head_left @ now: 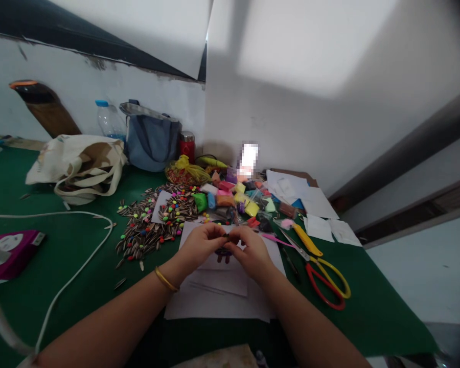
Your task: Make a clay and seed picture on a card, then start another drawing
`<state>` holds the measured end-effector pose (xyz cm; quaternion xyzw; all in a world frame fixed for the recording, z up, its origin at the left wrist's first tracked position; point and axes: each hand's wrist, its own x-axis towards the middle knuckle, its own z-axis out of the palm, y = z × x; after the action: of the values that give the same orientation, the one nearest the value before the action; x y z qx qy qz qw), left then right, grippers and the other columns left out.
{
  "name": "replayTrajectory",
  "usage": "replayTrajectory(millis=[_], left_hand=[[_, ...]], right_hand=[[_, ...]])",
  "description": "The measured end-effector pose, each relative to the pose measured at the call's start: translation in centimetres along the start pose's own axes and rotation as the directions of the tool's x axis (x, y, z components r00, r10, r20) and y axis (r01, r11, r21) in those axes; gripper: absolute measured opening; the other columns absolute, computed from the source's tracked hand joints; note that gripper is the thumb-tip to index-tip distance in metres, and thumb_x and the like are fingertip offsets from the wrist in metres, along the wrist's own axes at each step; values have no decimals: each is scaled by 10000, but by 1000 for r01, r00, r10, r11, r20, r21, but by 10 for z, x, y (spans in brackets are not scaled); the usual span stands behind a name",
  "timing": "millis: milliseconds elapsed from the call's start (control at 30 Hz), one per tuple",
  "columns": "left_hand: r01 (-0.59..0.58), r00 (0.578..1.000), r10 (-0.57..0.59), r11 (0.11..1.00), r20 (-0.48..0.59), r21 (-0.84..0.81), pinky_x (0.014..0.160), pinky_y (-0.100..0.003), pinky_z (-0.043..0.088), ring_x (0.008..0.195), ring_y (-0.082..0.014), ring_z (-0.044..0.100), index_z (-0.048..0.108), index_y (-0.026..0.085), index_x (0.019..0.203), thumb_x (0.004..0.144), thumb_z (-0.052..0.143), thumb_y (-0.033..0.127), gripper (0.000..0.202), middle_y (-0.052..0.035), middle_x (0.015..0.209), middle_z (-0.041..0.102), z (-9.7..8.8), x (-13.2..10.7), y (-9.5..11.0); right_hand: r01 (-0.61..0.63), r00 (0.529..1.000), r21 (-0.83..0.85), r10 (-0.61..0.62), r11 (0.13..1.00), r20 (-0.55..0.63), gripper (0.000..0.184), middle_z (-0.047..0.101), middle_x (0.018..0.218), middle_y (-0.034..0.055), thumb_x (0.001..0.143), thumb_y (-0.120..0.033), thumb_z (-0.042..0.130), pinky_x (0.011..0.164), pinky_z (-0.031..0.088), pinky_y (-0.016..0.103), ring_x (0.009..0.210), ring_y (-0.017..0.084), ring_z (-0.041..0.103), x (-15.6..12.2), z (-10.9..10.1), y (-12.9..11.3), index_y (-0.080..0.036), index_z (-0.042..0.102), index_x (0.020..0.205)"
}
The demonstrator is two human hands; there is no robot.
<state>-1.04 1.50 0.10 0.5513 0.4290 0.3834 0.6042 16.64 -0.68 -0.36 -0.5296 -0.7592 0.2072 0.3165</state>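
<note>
- At the centre of the frame, the left hand and right hand are bent inward, thumbs and fingertips pinched together on a small dark item; the fingers hide part of it.
- That item sits between the hands, above white paper on the green counter.
- Left of centre, a loose heap of striped seeds is mixed with small bright balls.
- Just above centre lie many coloured packets, several in clear wrapping with yellow, orange, green or pink contents.
- Beside them, a yellow translucent bag is gathered at the top, with reddish contents showing through.
- Right of centre, a small clear bag holds a pink lump, near large scissors with red and yellow handles.
- At upper left, a cream tote slumps with its mouth gaping; its contents cannot be made out.
- Behind it stand a clear bottle with a blue cap, a blue-grey bag and a red flask with a silvery lid.
- At the left edge is a magenta box, something white on top.
</note>
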Motion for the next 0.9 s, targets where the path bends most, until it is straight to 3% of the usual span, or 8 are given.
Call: replayTrajectory(millis=[167,267,367,467,600,900], left_hand=[[7,1000,-8,998,19,55,495,-232,421,547,-118,558,632,161,806,732,706,353,219,-3,670,640,0,-1,2],[-110,988,137,949,-71,295,574,-251,441,643,-142,576,635,171,816,789,649,369,201,-10,736,646,-10,5,-5],[-157,956,271,798,-113,582,662,-268,439,758,-169,598,641,193,848,845,581,337,156,-15,816,666,-20,10,-11],[-91,961,251,680,-115,727,653,-273,411,767,-178,599,631,215,870,868,544,319,136,-12,838,675,-26,12,-14],[-28,978,184,580,-97,814,601,-270,356,733,-185,595,597,229,834,872,530,320,120,-10,799,665,-29,14,-17],[9,984,145,552,-107,834,598,-275,341,726,-194,603,597,227,840,870,519,329,132,-17,781,668,-29,14,-16]], right_hand=[[-4,998,79,8,997,-58,92,692,876,32,877,-258,614,752,455,268,824,171,611,0,1,9,-210,685,909],[-67,992,88,76,994,-96,144,708,930,41,887,-272,585,773,477,279,849,181,632,2,-6,20,-212,696,957],[-102,995,-13,102,995,-17,173,720,997,43,883,-233,577,850,471,298,945,193,642,6,-15,31,-217,713,988],[-113,981,-172,138,979,140,189,721,1008,41,876,-190,573,856,459,287,961,187,643,9,-20,37,-224,734,967],[-109,959,-288,177,951,223,175,712,981,44,844,-172,598,819,450,260,932,177,641,10,-23,36,-224,745,922],[-108,968,-203,149,973,200,157,701,889,25,804,-125,580,719,418,240,831,162,615,8,-15,26,-205,701,863]])
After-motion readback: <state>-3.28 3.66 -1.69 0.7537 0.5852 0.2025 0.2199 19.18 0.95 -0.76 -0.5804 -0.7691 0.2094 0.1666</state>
